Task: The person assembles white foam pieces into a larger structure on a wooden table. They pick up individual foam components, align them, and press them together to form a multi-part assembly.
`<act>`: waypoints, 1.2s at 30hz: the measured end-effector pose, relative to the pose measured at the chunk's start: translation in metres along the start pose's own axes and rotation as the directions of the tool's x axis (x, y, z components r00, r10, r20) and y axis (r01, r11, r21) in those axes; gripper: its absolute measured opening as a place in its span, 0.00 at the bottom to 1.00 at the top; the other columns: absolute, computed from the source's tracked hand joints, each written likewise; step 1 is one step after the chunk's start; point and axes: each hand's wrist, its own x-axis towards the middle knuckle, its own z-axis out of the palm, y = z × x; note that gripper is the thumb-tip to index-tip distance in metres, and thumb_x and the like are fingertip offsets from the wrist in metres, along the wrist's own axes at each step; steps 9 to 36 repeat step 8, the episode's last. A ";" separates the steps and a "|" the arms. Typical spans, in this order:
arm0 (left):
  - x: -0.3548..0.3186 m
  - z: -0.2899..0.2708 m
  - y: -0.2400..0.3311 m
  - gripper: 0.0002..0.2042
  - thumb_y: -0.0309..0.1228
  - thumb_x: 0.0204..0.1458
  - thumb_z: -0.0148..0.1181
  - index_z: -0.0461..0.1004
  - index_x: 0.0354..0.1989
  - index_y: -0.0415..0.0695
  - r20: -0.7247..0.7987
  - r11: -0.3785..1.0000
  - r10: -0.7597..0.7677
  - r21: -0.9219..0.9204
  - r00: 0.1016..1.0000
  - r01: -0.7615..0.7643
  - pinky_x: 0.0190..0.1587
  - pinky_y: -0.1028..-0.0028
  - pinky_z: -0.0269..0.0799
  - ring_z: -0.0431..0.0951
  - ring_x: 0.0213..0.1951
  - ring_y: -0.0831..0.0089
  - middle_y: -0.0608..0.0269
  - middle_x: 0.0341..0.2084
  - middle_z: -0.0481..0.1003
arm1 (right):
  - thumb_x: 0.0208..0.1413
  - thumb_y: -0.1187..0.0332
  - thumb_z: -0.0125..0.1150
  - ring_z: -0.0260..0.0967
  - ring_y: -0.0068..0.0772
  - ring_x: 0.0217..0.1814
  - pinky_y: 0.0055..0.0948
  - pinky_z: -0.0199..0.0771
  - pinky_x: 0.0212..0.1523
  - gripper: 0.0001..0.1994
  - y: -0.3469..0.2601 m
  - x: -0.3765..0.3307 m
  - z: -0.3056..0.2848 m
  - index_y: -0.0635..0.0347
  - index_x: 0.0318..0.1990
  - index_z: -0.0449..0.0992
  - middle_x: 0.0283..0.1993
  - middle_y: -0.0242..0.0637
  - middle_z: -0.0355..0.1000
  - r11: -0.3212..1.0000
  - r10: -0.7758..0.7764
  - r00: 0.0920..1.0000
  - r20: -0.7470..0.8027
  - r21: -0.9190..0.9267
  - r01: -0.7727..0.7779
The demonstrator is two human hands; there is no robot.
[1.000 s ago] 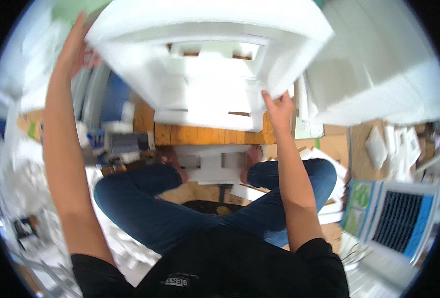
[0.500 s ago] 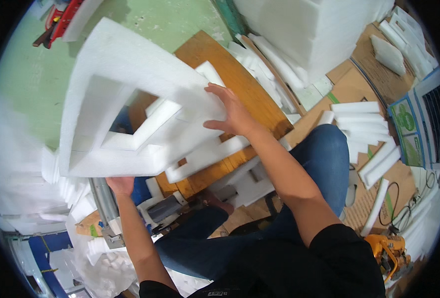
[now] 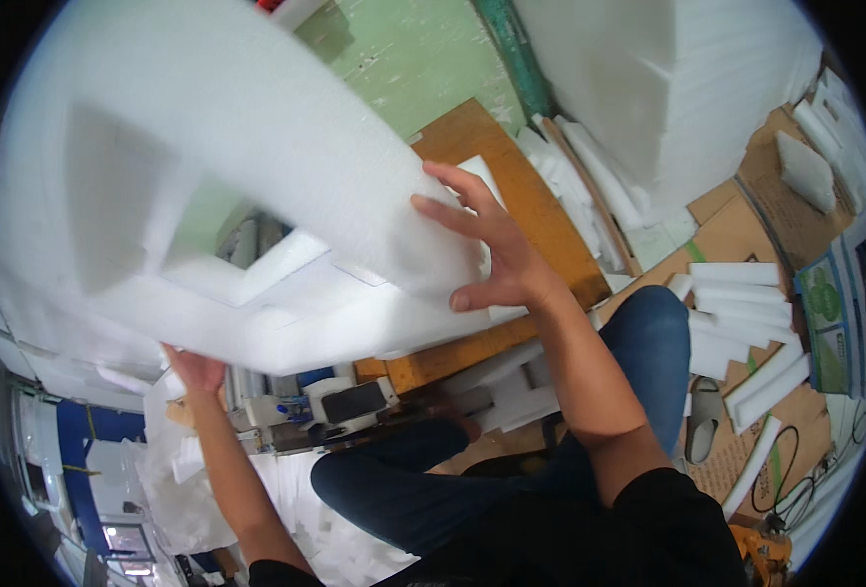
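Observation:
A large white foam block point(image 3: 286, 127) with cut-out openings is lifted in front of me, tilted, above a wooden workbench point(image 3: 548, 227). My left hand point(image 3: 196, 370) supports its lower left edge; part of the fingers is hidden behind the foam. At its right end, my right hand point(image 3: 500, 245) grips the block with the fingers on the upper side and the thumb at the lower edge. Through the opening, some grey parts show below. Another white foam piece point(image 3: 479, 176) is partly visible on the bench behind my right hand.
A machine with a dark panel point(image 3: 353, 402) stands near the bench's front left. White foam strips point(image 3: 736, 298) lie on cardboard point(image 3: 717, 470) at right, by a grey slipper point(image 3: 704, 421) and a black cable point(image 3: 790, 479). A tall white foam stack point(image 3: 638, 88) rises at the back.
The foam block has come up closer to me and shifted left, off the bench, held in both hands. My view has turned, and the loose foam piece beneath is now mostly hidden.

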 end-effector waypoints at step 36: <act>-0.059 0.090 0.137 0.53 0.74 0.59 0.38 0.46 0.79 0.39 0.974 0.996 0.054 -0.037 0.222 -0.079 0.78 0.60 0.42 0.50 0.77 0.56 0.55 0.78 0.51 | 0.39 0.47 0.74 0.67 0.46 0.68 0.40 0.71 0.66 0.56 -0.070 -0.003 -0.030 0.67 0.74 0.55 0.67 0.50 0.65 0.745 0.331 0.895 -0.299 0.665 -0.054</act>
